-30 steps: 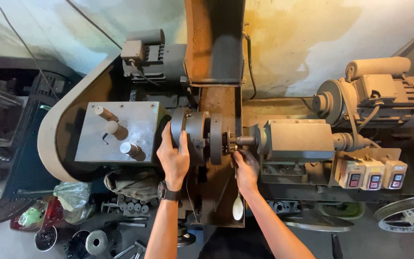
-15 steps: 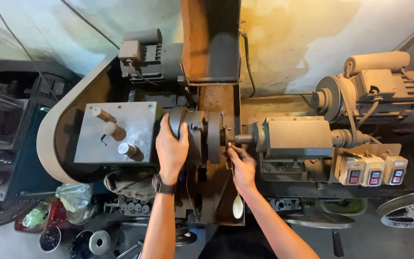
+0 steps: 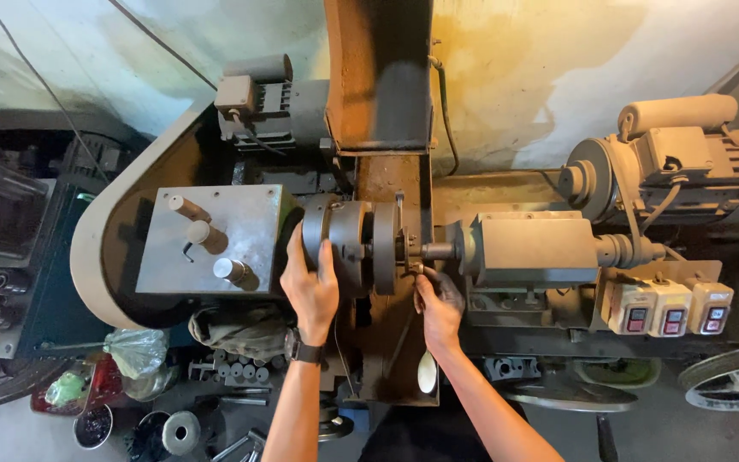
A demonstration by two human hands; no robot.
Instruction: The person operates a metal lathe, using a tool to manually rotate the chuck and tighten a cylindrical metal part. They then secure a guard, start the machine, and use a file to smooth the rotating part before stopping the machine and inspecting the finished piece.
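The left hand (image 3: 310,287) lies flat over the round grey chuck (image 3: 339,248) of a small lathe, palm on its near side and fingers spread up its curved rim – pressed against it rather than closed round it. A dark watch (image 3: 304,349) sits on that wrist. The chuck is mounted on the right face of the grey headstock box (image 3: 215,239), which carries three short cylindrical knobs on top.

The right hand (image 3: 440,308) reaches up to the gap just right of the chuck, fingertips curled together at a small part (image 3: 412,267) near the spindle line; whether it grips a tool or the part itself cannot be told. Just beyond it stands the rectangular grey tailstock block (image 3: 536,248), its shaft pointing toward the chuck.

Further right, a box with three pale switch units (image 3: 669,306) with red buttons hangs on the machine front, and a dusty electric motor (image 3: 686,154) sits behind it. A wide belt guard (image 3: 96,231) curves round the headstock's left side. Below lie a rag (image 3: 237,329), a plastic bag (image 3: 134,351) and scattered metal parts (image 3: 241,372) – all well clear of both hands
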